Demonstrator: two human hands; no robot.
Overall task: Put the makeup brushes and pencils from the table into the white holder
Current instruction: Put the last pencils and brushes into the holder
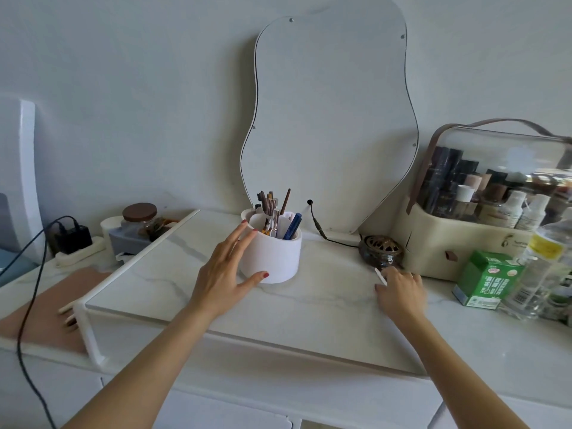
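White holder (272,257) against open left hand (224,270), right hand (399,289) well apart

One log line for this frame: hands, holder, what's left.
left hand: open, touching white holder | right hand: pinching thin white stick on table | holder: upright, brushes and pencils inside

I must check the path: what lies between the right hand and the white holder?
Head view: only bare marble tabletop between right hand and white holder.
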